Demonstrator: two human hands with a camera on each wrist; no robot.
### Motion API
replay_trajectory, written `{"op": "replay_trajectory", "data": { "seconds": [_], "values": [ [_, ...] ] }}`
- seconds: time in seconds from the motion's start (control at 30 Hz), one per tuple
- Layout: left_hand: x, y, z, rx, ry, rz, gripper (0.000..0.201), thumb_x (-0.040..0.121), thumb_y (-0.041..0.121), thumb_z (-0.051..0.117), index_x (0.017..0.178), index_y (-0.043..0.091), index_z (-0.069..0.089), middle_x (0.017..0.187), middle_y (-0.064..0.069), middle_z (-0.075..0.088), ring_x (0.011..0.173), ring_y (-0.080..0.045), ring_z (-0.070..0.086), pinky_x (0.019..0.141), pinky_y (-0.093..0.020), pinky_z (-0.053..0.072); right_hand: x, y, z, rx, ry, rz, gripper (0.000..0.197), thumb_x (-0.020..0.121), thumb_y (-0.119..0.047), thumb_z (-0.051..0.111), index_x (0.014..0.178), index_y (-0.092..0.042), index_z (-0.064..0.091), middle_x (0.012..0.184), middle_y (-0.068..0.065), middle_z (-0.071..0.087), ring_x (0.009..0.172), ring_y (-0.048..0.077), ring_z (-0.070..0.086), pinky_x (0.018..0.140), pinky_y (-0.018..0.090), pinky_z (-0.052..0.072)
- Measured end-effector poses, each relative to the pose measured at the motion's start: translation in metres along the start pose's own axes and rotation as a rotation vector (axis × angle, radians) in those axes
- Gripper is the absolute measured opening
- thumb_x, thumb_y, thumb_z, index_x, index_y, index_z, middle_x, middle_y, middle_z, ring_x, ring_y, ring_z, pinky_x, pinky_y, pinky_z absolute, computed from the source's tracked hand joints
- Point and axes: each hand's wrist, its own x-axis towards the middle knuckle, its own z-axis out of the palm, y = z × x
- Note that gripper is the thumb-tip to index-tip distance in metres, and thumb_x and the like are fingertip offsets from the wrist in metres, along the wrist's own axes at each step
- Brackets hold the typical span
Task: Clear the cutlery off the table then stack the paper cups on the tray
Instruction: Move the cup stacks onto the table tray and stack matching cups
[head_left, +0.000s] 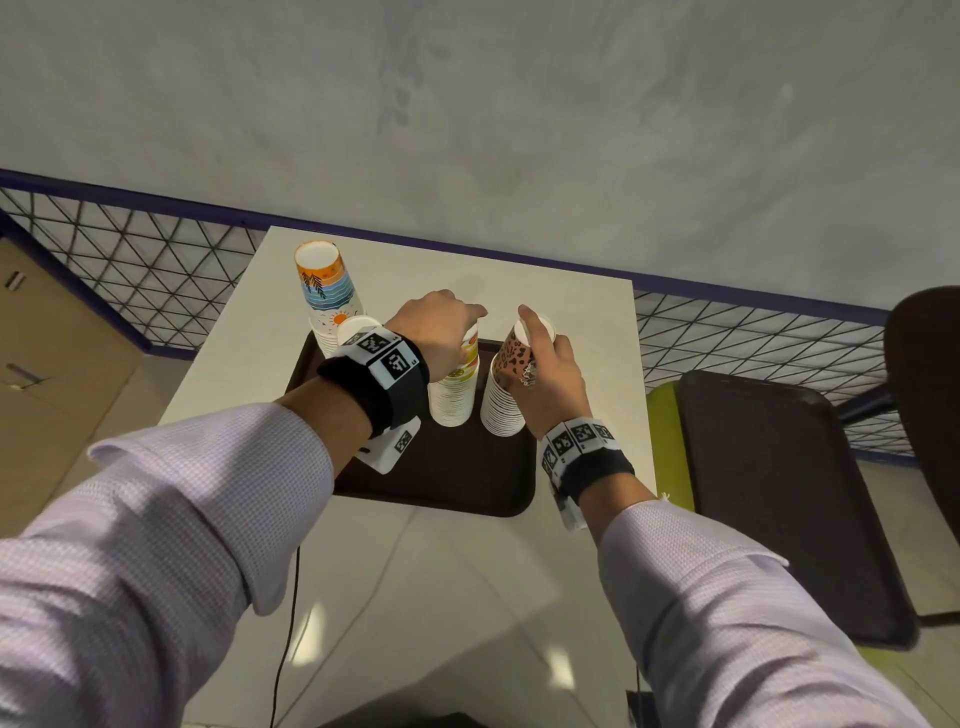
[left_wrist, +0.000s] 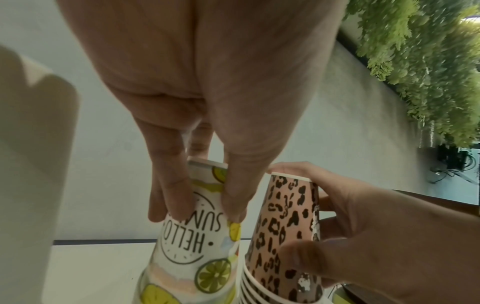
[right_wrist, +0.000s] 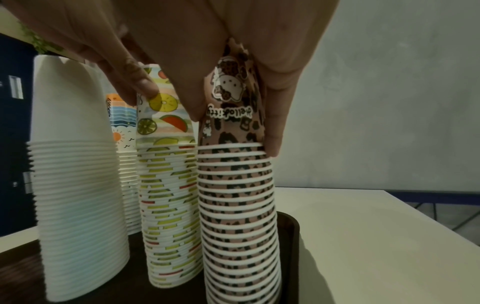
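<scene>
Where grey wall meets mesh railing — white table, brown tray.

A café or canteen: brown serving tray, small white table, chair, leafy wall

Dim wrist views, blurred edges; overhead light, perhaps.

Four cup stacks, all different prints: leopard stack is pinkish tan with black spots, fruit stack is white with yellow-green lemon slices and red watermelon, beach stack has orange, blue waves and a little sun, plain stack is white. Tray is dark brown, table off-white, sleeves pale lilac.
</scene>
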Motion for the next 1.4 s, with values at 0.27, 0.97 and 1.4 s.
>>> {"op": "replay_trajectory", "data": {
  "seconds": [0.27,0.97,1.4],
  "values": [
    [-0.008,-0.003,-0.004,-0.005,-0.044,0.058,0.064,0.099,0.024,0.062,0.156,0.029,0.035,0.143,-0.013,0.051,0.124,-0.037,0.059,0.095,-0.043,0.054,-0.005,-0.008,-0.005,-0.104,-0.008,-0.01,0.083,0.095,-0.038,0.065,0.155,-0.052,0.009,0.153,0.008,0.035,0.134,0.036,0.049,0.102,0.049,0.051],
    [-0.065,-0.072,-0.069,-0.323,0.446,-0.089,0.049,0.108,0.034,0.04,0.155,0.019,0.039,0.151,-0.02,0.04,0.139,-0.038,0.04,0.114,-0.047,0.036,-0.061,-0.08,-0.035,-0.192,0.33,-0.295,0.056,0.087,-0.026,0.066,0.141,-0.023,0.054,0.151,0.011,0.039,0.134,0.032,0.036,0.108,0.045,0.042],
    [-0.076,-0.147,-0.058,-0.196,0.274,-0.25,0.073,0.099,0.047,0.059,0.159,0.042,0.02,0.162,-0.017,0.023,0.143,-0.045,0.037,0.115,-0.055,0.041,-0.089,-0.122,0.038,-0.177,0.086,-0.407,0.067,0.087,-0.035,0.064,0.15,-0.03,0.04,0.151,0.009,0.037,0.131,0.028,0.04,0.109,0.045,0.042]
  ]
}}
